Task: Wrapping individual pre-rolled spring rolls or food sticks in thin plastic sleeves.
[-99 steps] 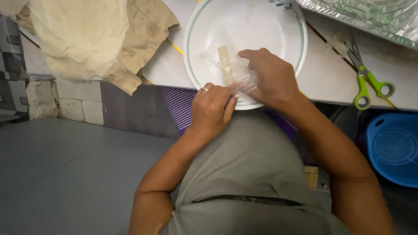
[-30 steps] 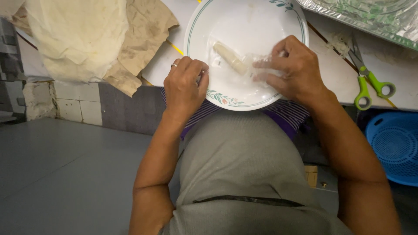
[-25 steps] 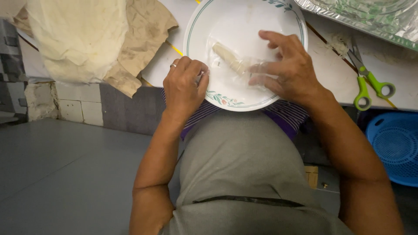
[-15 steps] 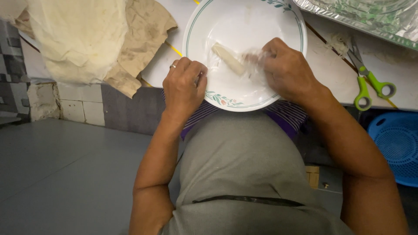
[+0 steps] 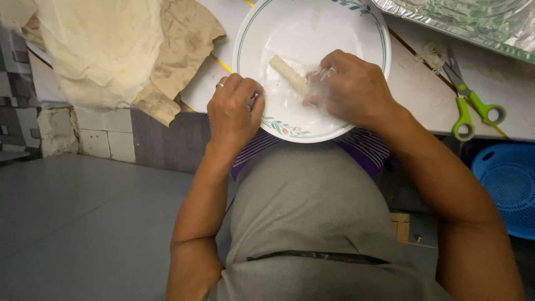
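White counter (image 5: pixel 412 83) is carrying a plate (image 5: pixel 312 28) with a pale roll (image 5: pixel 288 74) lying in it. Right hand (image 5: pixel 356 89) is pinching clear wrapper (image 5: pixel 320 75) at the roll's end, grip closed. Left hand (image 5: pixel 237 108) is gripping the plate rim. Green scissors (image 5: pixel 471 103) are lying near.

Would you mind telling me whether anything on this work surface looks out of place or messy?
Mostly tidy, but pale shreds lie scattered on the table beside the green-handled scissors, and the brown paper under the wrapper stack is stained, crumpled and overhanging the edge.
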